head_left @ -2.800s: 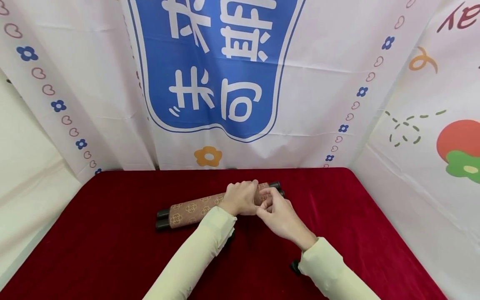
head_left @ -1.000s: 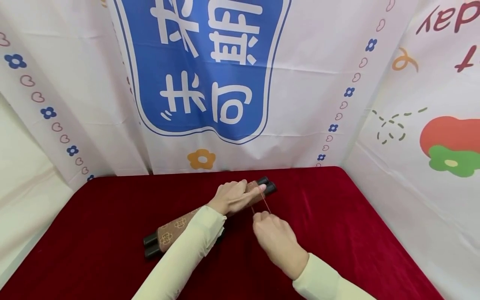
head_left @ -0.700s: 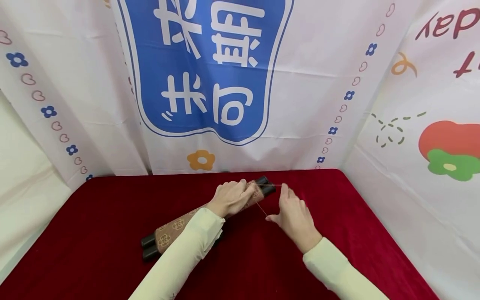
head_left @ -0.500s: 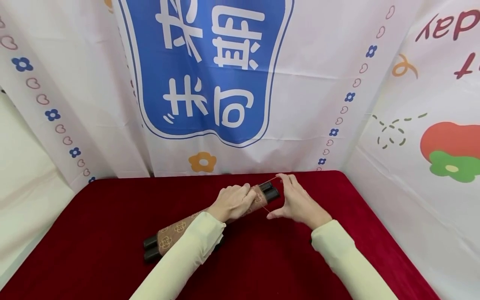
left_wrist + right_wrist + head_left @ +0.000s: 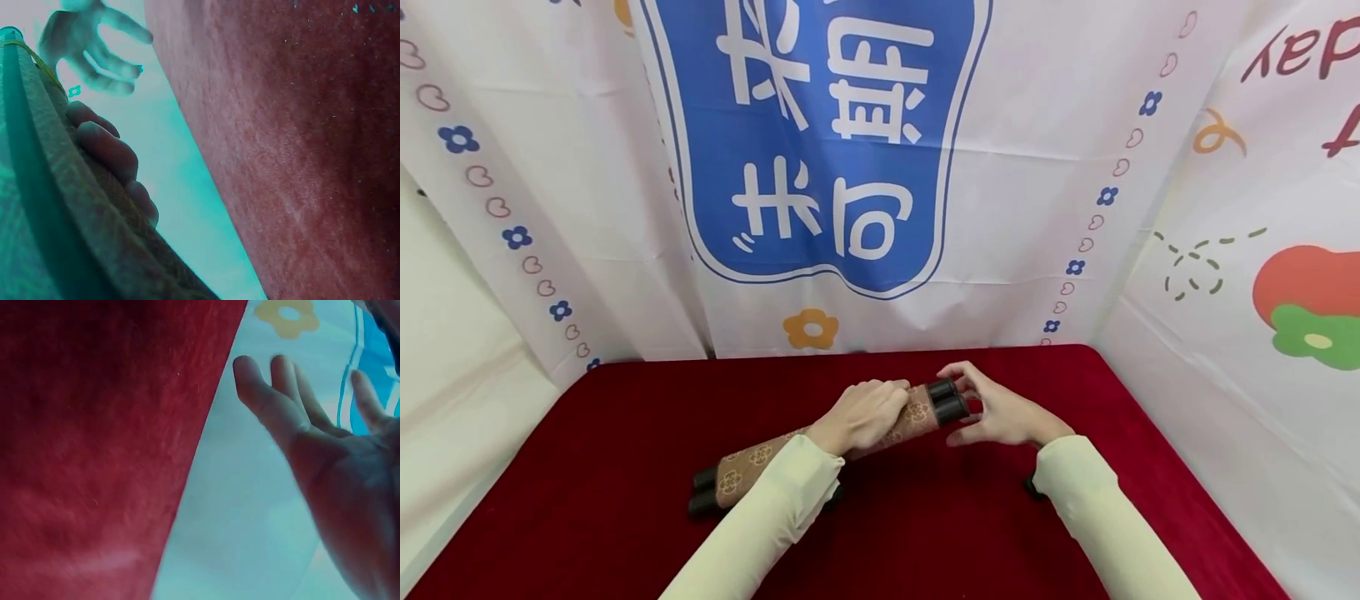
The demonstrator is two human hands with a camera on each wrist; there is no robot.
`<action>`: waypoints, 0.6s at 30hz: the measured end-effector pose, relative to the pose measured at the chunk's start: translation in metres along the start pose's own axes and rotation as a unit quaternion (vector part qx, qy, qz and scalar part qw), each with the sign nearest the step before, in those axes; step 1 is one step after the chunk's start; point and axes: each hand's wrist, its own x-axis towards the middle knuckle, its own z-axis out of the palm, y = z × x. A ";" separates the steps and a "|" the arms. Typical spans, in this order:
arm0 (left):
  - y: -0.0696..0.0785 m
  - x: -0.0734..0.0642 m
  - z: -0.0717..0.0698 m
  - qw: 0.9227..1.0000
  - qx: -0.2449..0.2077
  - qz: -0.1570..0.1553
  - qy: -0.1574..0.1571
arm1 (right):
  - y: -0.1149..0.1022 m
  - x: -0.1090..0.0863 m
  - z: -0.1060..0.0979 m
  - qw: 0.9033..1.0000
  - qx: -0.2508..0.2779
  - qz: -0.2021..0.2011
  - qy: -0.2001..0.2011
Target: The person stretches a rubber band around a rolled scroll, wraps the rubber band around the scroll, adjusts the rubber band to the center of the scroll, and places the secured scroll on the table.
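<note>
A rolled scroll [image 5: 917,412] in brown cloth with gold flower patterns lies slanted in the head view, black roller ends showing at both sides. Around its middle-right part my left hand [image 5: 865,417] grips it from above. In the left wrist view, curled fingers [image 5: 109,150] hold the underside, and a thin yellowish elastic band [image 5: 39,59] loops over the roll near its end. My right hand [image 5: 1000,412] is just off the right-hand roller ends, its fingers spread and bent around that end. The right wrist view shows those fingers [image 5: 269,403] apart, with nothing visible between them.
Red velvet cloth [image 5: 925,533] covers the table. Behind it hangs a white curtain [image 5: 1015,250] with a blue printed sign [image 5: 880,150]. Another printed white wall [image 5: 1195,350] stands at the right.
My right hand was stretching the thin band out from the scroll; now its fingers are spread with no band between them. The left hand keeps its grip, and the scroll's right end shows more.
</note>
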 end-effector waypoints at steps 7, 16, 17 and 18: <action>-0.001 0.000 0.011 0.999 0.030 -0.027 -0.007 | -0.010 -0.002 0.008 0.991 0.081 0.094 0.058; 0.000 0.002 0.026 0.995 0.099 0.015 0.010 | -0.022 0.003 0.034 0.974 0.057 0.160 0.150; 0.000 0.002 0.027 0.994 0.104 0.017 0.011 | -0.022 0.004 0.035 0.972 0.052 0.160 0.161; 0.001 0.003 0.027 0.994 0.111 0.020 0.013 | -0.022 0.004 0.037 0.971 0.045 0.161 0.169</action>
